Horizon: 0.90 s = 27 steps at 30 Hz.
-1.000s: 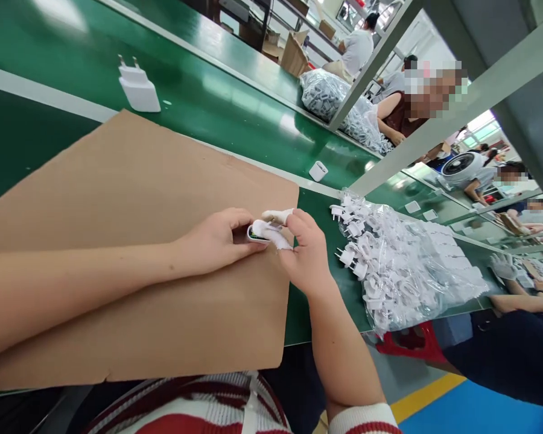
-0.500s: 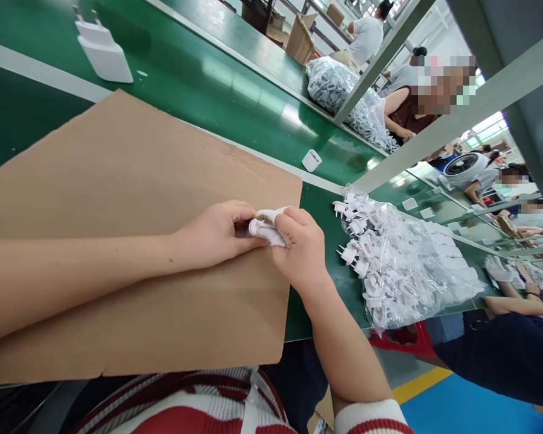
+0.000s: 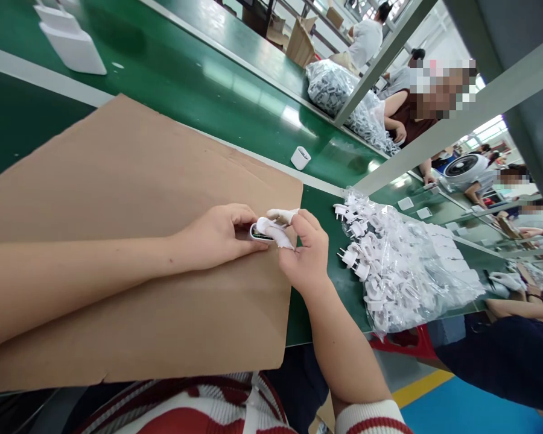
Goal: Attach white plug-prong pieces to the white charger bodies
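Observation:
Above the right end of a cardboard sheet point(image 3: 131, 289), my left hand point(image 3: 215, 238) is closed around a white charger housing point(image 3: 261, 237). The housing's open end faces right, with something dark and greenish inside. My right hand point(image 3: 305, 247) is bent close to this opening, its thumb and forefinger tips in white, slightly soiled coverings point(image 3: 283, 235). A small white rounded piece shows between these fingertips and the opening. What the right fingers grip is partly hidden, and I cannot make it out.
A clear bag of white plug chargers point(image 3: 407, 271) lies to the right. On the green conveyor point(image 3: 199, 90) stand a white charger point(image 3: 70, 42) and a small white housing point(image 3: 301, 158). A metal post point(image 3: 416, 132) rises beyond. Co-workers sit across and at right.
My right fingers have drawn back slightly to the right, uncovering the housing's opening. My left hand has barely moved. Chargers on the conveyor have shifted left.

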Each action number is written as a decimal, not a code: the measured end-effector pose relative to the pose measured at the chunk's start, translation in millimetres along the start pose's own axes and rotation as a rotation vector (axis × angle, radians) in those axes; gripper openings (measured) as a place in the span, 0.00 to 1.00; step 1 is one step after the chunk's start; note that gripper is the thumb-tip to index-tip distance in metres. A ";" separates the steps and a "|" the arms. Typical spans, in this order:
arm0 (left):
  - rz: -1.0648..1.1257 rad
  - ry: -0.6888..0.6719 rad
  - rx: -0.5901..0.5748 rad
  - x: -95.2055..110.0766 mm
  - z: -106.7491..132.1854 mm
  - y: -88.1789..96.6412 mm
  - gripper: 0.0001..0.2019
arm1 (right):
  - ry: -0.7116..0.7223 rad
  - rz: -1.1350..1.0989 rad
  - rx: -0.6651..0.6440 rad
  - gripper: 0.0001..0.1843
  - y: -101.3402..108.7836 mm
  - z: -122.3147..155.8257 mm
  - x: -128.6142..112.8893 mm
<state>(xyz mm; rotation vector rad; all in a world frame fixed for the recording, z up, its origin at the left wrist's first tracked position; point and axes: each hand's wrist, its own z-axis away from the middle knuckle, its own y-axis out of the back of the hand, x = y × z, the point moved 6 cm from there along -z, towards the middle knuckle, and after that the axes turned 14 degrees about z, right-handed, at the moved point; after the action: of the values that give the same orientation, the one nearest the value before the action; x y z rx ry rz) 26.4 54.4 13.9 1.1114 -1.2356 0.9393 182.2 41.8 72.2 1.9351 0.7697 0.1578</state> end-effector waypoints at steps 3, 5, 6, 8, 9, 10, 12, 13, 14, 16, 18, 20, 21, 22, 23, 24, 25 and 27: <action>-0.018 -0.035 -0.017 2.6 -0.5 -0.9 0.18 | 0.044 0.052 -0.006 0.06 -0.9 -0.5 -3.6; -0.025 -0.062 -0.028 4.7 -0.7 -0.9 0.18 | 0.079 0.095 -0.046 0.07 -2.7 -1.8 -7.6; -0.024 -0.070 -0.030 5.4 -0.8 -0.7 0.18 | 0.085 0.115 -0.066 0.08 -3.0 -2.6 -9.3; -0.017 -0.073 -0.038 6.0 -0.6 -0.5 0.19 | 0.082 0.153 -0.102 0.10 -2.0 -3.9 -11.7; -0.012 -0.071 -0.042 6.0 -0.4 -0.5 0.19 | 0.080 0.170 -0.119 0.11 -1.1 -4.3 -12.8; -0.008 -0.066 -0.044 5.9 -0.3 -0.4 0.19 | 0.079 0.184 -0.132 0.11 0.0 -4.5 -13.8; 0.001 -0.055 -0.044 5.7 -0.2 -0.2 0.19 | 0.079 0.205 -0.138 0.12 2.5 -4.0 -15.5; 0.005 -0.052 -0.043 5.7 -0.3 -0.1 0.19 | 0.078 0.213 -0.132 0.12 3.6 -3.5 -15.9; 0.009 -0.054 -0.044 6.0 -0.4 -0.1 0.19 | 0.074 0.219 -0.121 0.11 4.3 -2.8 -16.0; 0.012 -0.056 -0.051 6.2 -0.9 -0.5 0.19 | 0.062 0.217 -0.098 0.11 4.1 -1.2 -15.0; 0.005 -0.049 -0.044 5.4 -1.3 -0.2 0.18 | 0.042 0.196 -0.078 0.10 2.6 0.3 -12.5; 0.008 -0.038 -0.029 3.8 -1.4 0.4 0.17 | 0.028 0.178 -0.053 0.09 1.8 1.6 -10.2; 0.017 -0.035 -0.026 3.0 -1.3 0.5 0.17 | 0.028 0.182 -0.041 0.08 1.9 2.0 -9.6; 0.029 -0.034 -0.027 2.5 -1.2 0.3 0.17 | 0.035 0.194 -0.030 0.08 2.3 2.3 -9.8; 0.042 -0.033 -0.031 2.2 -0.9 0.0 0.17 | 0.049 0.212 -0.021 0.08 2.9 2.5 -10.6; 0.052 -0.034 -0.030 2.2 -0.6 0.0 0.18 | 0.065 0.232 -0.018 0.08 3.6 2.5 -11.9; 0.057 -0.031 -0.029 2.3 -0.3 0.1 0.19 | 0.077 0.253 -0.022 0.08 4.0 2.3 -13.2; 0.059 -0.026 -0.031 3.2 0.4 0.1 0.20 | 0.084 0.296 -0.048 0.10 4.4 1.2 -15.3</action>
<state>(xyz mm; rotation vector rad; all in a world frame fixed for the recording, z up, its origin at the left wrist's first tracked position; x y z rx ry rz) 26.6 54.0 17.1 1.0707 -1.3058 0.9501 172.6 30.8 78.6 1.9979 0.5246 0.4361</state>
